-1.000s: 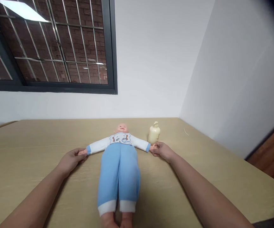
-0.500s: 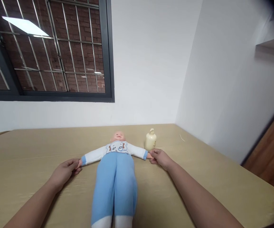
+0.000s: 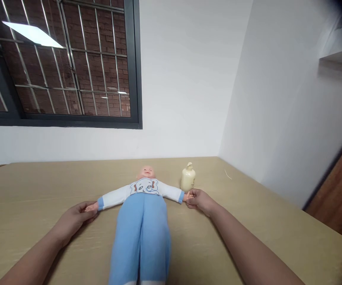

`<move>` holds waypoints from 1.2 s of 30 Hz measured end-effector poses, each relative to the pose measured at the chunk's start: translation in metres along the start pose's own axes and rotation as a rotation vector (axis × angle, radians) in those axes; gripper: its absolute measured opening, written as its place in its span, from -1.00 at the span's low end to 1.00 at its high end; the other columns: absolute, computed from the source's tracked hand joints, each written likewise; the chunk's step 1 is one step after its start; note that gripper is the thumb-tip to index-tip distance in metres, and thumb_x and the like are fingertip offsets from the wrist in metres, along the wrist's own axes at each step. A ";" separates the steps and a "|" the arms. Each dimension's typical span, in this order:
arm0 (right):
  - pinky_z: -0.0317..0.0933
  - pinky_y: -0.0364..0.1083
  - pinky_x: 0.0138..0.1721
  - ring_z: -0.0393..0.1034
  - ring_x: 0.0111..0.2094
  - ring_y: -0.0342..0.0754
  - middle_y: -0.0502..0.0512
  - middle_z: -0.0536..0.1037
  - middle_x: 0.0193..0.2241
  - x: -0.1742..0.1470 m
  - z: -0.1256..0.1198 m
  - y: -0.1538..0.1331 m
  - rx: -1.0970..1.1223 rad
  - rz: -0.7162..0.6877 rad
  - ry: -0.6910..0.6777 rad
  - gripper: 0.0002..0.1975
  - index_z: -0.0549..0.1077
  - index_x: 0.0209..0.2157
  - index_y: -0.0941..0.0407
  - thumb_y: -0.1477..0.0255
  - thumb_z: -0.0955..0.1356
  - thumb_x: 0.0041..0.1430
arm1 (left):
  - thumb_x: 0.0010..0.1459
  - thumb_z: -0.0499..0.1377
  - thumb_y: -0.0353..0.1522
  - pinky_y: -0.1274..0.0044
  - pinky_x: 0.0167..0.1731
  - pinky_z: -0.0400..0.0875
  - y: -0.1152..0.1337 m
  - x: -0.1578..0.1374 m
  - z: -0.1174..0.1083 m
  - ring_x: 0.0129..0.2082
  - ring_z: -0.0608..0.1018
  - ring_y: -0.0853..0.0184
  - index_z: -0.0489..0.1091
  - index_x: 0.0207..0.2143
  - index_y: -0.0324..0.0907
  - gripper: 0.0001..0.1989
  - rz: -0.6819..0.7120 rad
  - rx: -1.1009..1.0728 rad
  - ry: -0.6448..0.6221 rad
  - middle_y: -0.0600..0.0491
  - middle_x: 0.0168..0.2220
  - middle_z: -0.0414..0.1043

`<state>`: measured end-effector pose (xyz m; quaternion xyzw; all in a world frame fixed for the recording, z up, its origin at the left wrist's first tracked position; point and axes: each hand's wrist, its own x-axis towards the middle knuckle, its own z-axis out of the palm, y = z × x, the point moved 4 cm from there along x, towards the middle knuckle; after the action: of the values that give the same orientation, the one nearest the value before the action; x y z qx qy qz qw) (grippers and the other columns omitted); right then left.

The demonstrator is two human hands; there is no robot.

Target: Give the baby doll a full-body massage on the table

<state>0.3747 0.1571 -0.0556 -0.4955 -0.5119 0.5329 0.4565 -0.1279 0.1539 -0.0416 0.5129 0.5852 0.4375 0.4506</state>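
A baby doll [image 3: 145, 186] in a white top with an elephant print and light blue trousers lies on its back, arms spread, head toward the wall. The doll's hand on the left side is pinched between the thumb and fingers of my left hand [image 3: 75, 219]. On the other side my right hand [image 3: 202, 201] closes on the doll's other hand, just past its blue cuff. Right behind my right hand stands a cream pump bottle [image 3: 188, 177], upright. The doll's feet run out of view at the bottom.
The doll rests on a tan-covered table [image 3: 55, 186] whose far edge meets a white wall [image 3: 182, 79]. A thin pale strand [image 3: 228, 174] lies near the right edge. A dark-framed window [image 3: 136, 63] with metal bars is at upper left, a brown wooden panel [image 3: 337, 190] at right.
My left hand has shifted slightly left and down, its grip now showing more of the doll's hand. The doll has moved a little left and lower in view. My right hand stays nearly in place.
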 end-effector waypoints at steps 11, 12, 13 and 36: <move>0.00 -0.18 -0.57 0.12 -0.64 -0.21 -0.14 0.30 -0.67 0.007 0.007 0.002 -0.076 -0.063 0.066 -0.55 0.23 -0.52 0.08 0.16 0.53 -0.13 | 0.00 0.23 0.14 0.59 -0.52 0.11 0.001 0.002 0.002 -0.58 0.26 0.36 0.47 -0.35 -0.19 -0.45 0.096 0.157 -0.011 0.13 -0.58 0.27; 0.02 -0.18 -0.57 0.13 -0.63 -0.21 -0.13 0.30 -0.65 0.007 0.007 0.003 -0.056 -0.053 0.060 -0.54 0.23 -0.51 0.08 0.14 0.52 -0.12 | 0.01 0.22 0.14 0.59 -0.52 0.11 0.001 0.002 0.002 -0.57 0.26 0.36 0.47 -0.34 -0.18 -0.45 0.089 0.148 -0.018 0.13 -0.58 0.26; 0.04 -0.18 -0.55 0.14 -0.62 -0.21 -0.13 0.31 -0.64 0.008 0.006 0.004 -0.040 -0.043 0.058 -0.54 0.23 -0.50 0.08 0.11 0.52 -0.10 | 0.01 0.21 0.15 0.58 -0.51 0.10 0.000 0.002 0.003 -0.57 0.25 0.36 0.45 -0.36 -0.18 -0.45 0.086 0.133 -0.026 0.13 -0.58 0.25; -0.06 -0.17 -0.53 0.11 -0.59 -0.23 -0.05 0.35 -0.58 0.003 0.004 -0.001 0.049 -0.026 -0.067 -0.66 0.35 -0.47 0.15 0.35 0.54 -0.20 | -0.11 0.38 -0.10 0.55 -0.46 0.18 0.004 -0.002 0.007 -0.49 0.34 0.35 0.47 -0.21 -0.27 -0.50 0.036 -0.068 -0.087 0.08 -0.49 0.34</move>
<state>0.3708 0.1603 -0.0545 -0.4593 -0.5199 0.5556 0.4583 -0.1205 0.1523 -0.0394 0.5264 0.5403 0.4424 0.4850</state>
